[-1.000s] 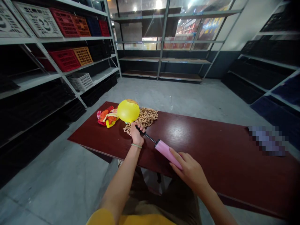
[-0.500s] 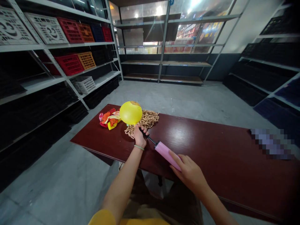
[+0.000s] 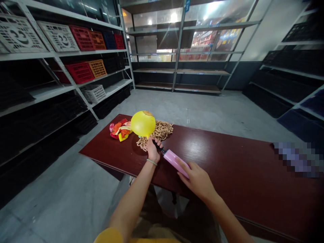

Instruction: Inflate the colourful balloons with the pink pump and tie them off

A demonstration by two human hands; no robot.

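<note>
A pink hand balloon pump [image 3: 174, 162] is held over the dark red table [image 3: 215, 162]. My left hand [image 3: 153, 150] is closed around its black handle end, and a yellow balloon [image 3: 143, 124], partly inflated, rises from that same end, its neck at my fingers. My right hand [image 3: 198, 179] grips the pink barrel at the other end. Little of the black rod shows between handle and barrel. Behind the balloon lies a heap of tan rope-like coils [image 3: 163, 131]. Left of it is a pile of colourful limp balloons [image 3: 120, 130].
Metal shelves with plastic crates [image 3: 81, 72] stand to the left. A rack [image 3: 199, 71] runs along the back wall, and dark bins [image 3: 280, 81] line the right. A blurred purple item [image 3: 295, 158] lies at the table's right end.
My right hand has pushed the pink barrel toward my left hand, so the black rod shows much less. The view has shifted slightly.
</note>
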